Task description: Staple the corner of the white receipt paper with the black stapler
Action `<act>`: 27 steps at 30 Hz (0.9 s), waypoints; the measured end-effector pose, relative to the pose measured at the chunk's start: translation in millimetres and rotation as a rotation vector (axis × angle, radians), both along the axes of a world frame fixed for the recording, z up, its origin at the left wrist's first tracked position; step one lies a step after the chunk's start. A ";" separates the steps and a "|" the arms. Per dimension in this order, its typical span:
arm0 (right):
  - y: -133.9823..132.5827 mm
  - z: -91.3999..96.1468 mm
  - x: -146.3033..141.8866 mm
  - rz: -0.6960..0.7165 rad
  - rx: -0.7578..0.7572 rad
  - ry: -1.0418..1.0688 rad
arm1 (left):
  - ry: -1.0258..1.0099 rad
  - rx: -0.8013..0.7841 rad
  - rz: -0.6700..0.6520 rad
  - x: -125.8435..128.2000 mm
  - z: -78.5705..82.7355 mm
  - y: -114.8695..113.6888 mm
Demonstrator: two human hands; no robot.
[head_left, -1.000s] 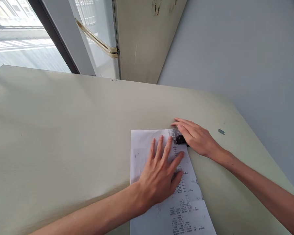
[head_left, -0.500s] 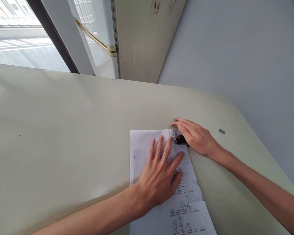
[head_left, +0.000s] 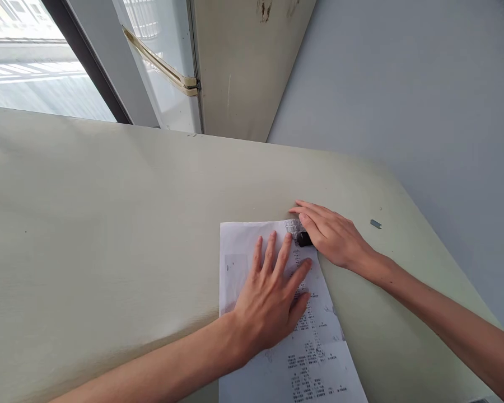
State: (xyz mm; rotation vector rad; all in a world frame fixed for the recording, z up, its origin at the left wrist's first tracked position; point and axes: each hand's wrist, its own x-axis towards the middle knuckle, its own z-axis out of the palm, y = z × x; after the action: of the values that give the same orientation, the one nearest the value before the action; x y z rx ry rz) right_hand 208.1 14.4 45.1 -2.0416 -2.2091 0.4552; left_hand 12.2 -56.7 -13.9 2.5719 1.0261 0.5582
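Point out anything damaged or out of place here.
Brown marks mar the fridge's beige side, perhaps rust. A small grey scrap lies loose on the table, apart from the paper under the left hand.

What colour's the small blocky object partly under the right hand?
The small blocky object shows black, best in the head view.

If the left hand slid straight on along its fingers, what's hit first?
Likely the black object at the paper's upper right, partly hidden by the right hand; depth is unclear, so the left hand might touch the right hand instead.
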 end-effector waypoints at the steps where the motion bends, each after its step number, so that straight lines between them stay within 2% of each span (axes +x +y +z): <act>1: 0.2 -0.3 -0.2 0.002 -0.002 -0.015 | -0.002 0.001 0.000 0.0 -0.2 0.0; 8: 1.0 -6.1 -5.6 0.027 -0.019 -0.164 | -0.017 -0.001 0.016 -0.3 -3.0 -0.4; 15: 1.4 -15.8 -11.4 0.090 0.117 -0.279 | -0.032 0.007 0.031 -0.8 -3.4 -0.3; 18: 1.7 -11.5 -10.2 0.061 0.083 -0.221 | -0.039 0.013 0.025 -1.1 -3.4 0.0; 23: -0.7 -3.5 -0.8 0.002 0.025 0.049 | -0.029 0.030 0.016 -1.4 -3.0 -0.8; 27: -10.3 -5.0 4.1 0.003 0.137 0.228 | -0.014 0.062 0.015 -4.2 -2.0 -2.2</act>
State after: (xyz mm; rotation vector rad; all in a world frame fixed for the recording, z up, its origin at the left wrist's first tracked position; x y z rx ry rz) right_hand 212.1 4.1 40.1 -1.8190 -2.0504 0.4948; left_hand 8.0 -58.9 -15.9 2.6115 1.0402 0.6208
